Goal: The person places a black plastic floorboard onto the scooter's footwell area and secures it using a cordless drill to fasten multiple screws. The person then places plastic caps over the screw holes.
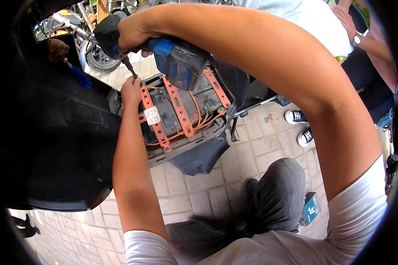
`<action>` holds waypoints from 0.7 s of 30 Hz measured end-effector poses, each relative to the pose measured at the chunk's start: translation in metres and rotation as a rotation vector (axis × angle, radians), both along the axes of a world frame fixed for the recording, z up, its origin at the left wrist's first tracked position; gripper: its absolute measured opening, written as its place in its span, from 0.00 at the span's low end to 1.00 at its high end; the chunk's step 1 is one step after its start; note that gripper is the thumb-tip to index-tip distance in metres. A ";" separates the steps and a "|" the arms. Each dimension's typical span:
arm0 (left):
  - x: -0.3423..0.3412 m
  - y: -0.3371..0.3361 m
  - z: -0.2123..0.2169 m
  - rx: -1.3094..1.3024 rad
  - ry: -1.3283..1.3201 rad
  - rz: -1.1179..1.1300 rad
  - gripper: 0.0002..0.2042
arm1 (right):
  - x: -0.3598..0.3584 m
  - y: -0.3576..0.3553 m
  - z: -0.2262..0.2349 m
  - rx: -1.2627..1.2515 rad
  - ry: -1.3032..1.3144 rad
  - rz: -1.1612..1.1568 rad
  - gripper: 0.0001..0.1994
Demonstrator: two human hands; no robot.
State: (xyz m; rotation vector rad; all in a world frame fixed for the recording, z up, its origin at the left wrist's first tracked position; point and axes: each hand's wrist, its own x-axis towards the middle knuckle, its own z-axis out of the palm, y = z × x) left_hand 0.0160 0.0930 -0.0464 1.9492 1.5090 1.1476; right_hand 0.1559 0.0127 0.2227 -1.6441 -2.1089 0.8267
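Observation:
My right hand (130, 34) is wrapped round the grip of a blue and black cordless impact driver (107, 33), whose battery pack (183, 66) sticks out toward me. The driver's long bit (129, 65) points down at the far end of an orange perforated metal strap (157, 128). There my left hand (131, 92) has its fingers pinched together beside the bit's tip; what they hold is hidden. Two more orange straps, the middle one (178, 106) and the right one (216, 88), cross the dark battery compartment (163, 99) of a scooter. Orange wires (198, 108) run between them.
The scooter's black bodywork (62, 145) fills the left side, with a blue tassel (79, 76) hanging there. A black panel (201, 154) juts out on the near side. Another person's sneakers (296, 117) stand at right, near a teal box (311, 209). A motorcycle (99, 55) stands beyond.

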 end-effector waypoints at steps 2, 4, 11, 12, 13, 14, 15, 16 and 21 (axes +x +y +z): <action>0.003 -0.006 0.009 0.008 0.002 0.035 0.15 | 0.002 -0.005 0.005 -0.001 0.043 -0.008 0.11; 0.007 -0.012 0.025 -0.029 0.032 0.089 0.15 | 0.005 -0.009 0.017 0.131 -0.038 0.086 0.13; 0.019 -0.062 0.062 0.324 -0.431 -0.057 0.15 | 0.064 -0.108 0.067 0.440 -0.291 0.109 0.17; 0.018 -0.084 0.054 0.349 -0.390 -0.097 0.18 | 0.091 -0.149 0.056 0.318 -0.182 0.042 0.18; 0.015 -0.103 0.045 0.263 -0.368 -0.198 0.20 | 0.116 -0.187 0.042 0.311 -0.025 0.041 0.19; 0.009 -0.124 0.034 0.371 -0.251 -0.268 0.24 | 0.135 -0.215 0.023 0.237 0.099 -0.049 0.19; 0.001 -0.144 0.022 0.372 -0.078 -0.293 0.27 | 0.160 -0.243 0.000 0.225 0.257 -0.074 0.20; -0.005 -0.160 0.012 0.429 0.096 -0.314 0.30 | 0.183 -0.272 -0.022 0.117 0.384 -0.194 0.22; -0.021 -0.195 -0.024 0.296 0.508 -0.169 0.29 | 0.274 -0.394 -0.151 -0.079 0.606 -0.780 0.14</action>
